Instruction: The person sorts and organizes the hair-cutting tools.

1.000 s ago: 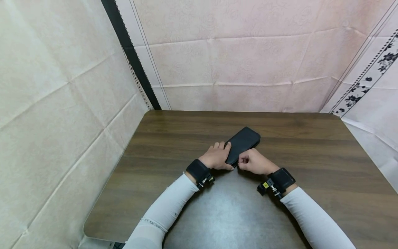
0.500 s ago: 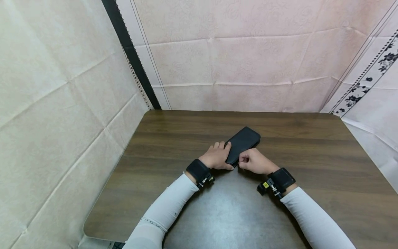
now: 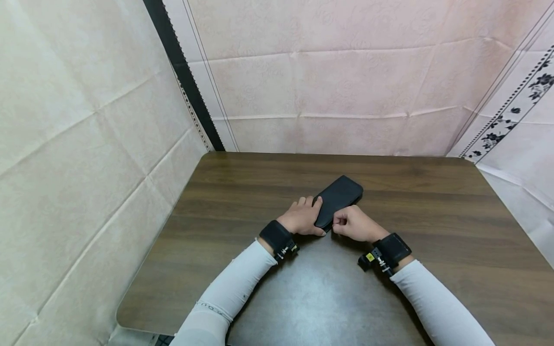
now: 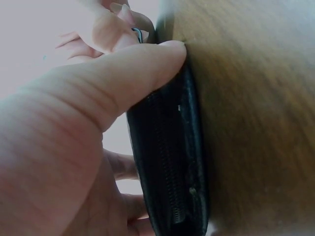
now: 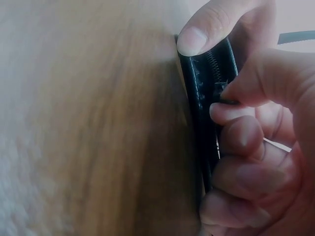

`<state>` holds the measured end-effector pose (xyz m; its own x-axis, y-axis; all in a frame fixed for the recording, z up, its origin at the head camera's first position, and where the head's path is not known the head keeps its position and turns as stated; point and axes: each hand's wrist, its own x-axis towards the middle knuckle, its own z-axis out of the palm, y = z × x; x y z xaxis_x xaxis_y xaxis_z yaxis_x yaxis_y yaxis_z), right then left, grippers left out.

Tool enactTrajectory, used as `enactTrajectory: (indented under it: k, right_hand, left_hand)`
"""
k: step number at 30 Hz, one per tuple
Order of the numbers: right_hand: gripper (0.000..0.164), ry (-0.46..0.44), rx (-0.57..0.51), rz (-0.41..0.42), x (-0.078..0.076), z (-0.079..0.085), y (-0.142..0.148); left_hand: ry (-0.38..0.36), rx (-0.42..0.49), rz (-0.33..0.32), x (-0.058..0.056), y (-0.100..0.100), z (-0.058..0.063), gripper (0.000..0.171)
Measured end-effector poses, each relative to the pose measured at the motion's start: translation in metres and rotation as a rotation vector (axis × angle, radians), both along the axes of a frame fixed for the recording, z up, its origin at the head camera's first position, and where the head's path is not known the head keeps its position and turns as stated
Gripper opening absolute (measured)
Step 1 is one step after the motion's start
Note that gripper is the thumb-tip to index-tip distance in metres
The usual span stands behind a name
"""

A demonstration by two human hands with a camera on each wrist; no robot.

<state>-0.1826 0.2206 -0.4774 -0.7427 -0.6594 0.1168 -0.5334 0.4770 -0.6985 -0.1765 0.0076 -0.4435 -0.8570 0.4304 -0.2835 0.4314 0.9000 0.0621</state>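
Note:
A black zip-up wallet (image 3: 340, 196) lies slanted on the wooden table (image 3: 242, 187). My left hand (image 3: 301, 217) grips its near left corner, thumb across the zipped edge and fingers along the left side. In the left wrist view the zipper (image 4: 170, 177) runs down the wallet's edge below that thumb. My right hand (image 3: 357, 224) is at the near right side, fingers curled. The right wrist view shows its thumb and forefinger pinching the zipper pull (image 5: 220, 90), close below the left thumb (image 5: 196, 37). The wallet's underside is hidden.
Patterned cloth sheets (image 3: 346, 86) hang behind the table and on its left side. A black camera band (image 3: 277, 236) sits on the left wrist, another band (image 3: 392, 250) on the right. The table's left edge (image 3: 157, 242) shows beside the left arm.

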Motion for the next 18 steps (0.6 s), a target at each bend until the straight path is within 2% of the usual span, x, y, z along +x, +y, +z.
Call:
enactTrajectory:
  k: [18]
  right_hand:
    - [0.029,-0.012,-0.012,-0.007,0.0002,-0.0003,-0.0005]
  left_hand:
    - [-0.002,0.003,0.000,0.0002,0.0000,0.0001,0.107]
